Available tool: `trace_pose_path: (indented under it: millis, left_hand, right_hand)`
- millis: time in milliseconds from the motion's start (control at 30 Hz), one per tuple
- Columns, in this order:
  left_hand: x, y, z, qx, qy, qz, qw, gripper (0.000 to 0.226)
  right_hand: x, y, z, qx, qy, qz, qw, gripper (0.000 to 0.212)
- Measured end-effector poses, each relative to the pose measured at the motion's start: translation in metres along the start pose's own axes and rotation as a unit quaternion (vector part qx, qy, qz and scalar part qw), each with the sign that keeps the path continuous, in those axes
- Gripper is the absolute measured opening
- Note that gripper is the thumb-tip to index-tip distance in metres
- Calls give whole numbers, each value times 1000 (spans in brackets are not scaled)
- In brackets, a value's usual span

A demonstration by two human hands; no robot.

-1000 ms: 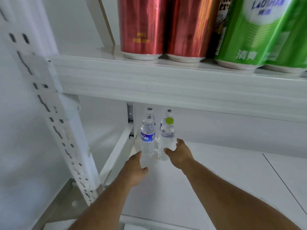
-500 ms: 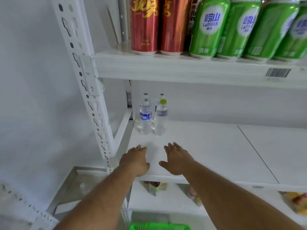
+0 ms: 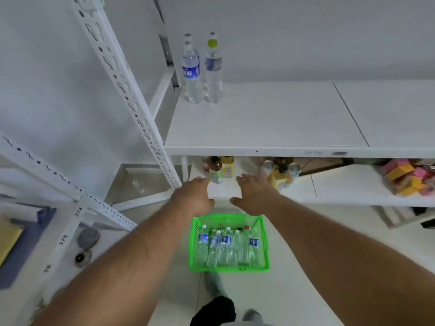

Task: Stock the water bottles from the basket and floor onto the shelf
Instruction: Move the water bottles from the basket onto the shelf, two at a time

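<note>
Both empty hands, left hand (image 3: 194,195) and right hand (image 3: 255,196), fingers loosely spread, are held above the green basket (image 3: 195,267), seemingly for more water bottles (image 3: 226,248).

A small shop or stockroom is showing here. White slotted metal shelving (image 3: 131,107) is carrying bottled drinks (image 3: 220,169) and packaged snacks (image 3: 407,178), and a green shopping basket (image 3: 195,245) is sitting on the tiled floor (image 3: 317,267).

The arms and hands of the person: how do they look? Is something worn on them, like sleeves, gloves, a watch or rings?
Both arms are bare along all of their visible length: no sleeves show. The left hand and the right hand wear no gloves. No watch, bracelet or ring shows on either wrist or on the fingers that can be seen. There are fine hairs on the forearms.
</note>
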State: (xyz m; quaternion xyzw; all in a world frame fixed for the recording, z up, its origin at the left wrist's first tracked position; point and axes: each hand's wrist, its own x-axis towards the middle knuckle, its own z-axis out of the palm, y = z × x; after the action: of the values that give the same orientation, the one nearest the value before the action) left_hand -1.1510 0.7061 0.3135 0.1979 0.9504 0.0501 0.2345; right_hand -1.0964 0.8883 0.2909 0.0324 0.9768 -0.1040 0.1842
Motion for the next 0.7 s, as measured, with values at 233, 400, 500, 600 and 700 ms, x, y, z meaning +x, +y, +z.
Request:
trace_pose_path:
  millis: [233, 400, 500, 600, 700]
  left_hand:
    - [-27, 7, 68, -33, -68, -5, 997, 78]
    - [-20, -11, 99, -61, -116, -15, 991, 77]
    - [-12, -27, 114, -79, -136, -16, 987, 76]
    - [-1, -43, 126, -92, -158, -18, 983, 75]
    - [13, -57, 137, -106, -178, -21, 978, 76]
  right_hand:
    - [-48, 19, 60, 58, -50, 51, 996, 82]
    - [-53, 20, 87, 94, -90, 106, 986, 79]
    - [-52, 13, 100, 111, -102, 138, 979, 73]
    - [-45, 4, 115, 124, -117, 168, 971, 71]
    - [-35, -4, 130, 156, -128, 199, 959, 74]
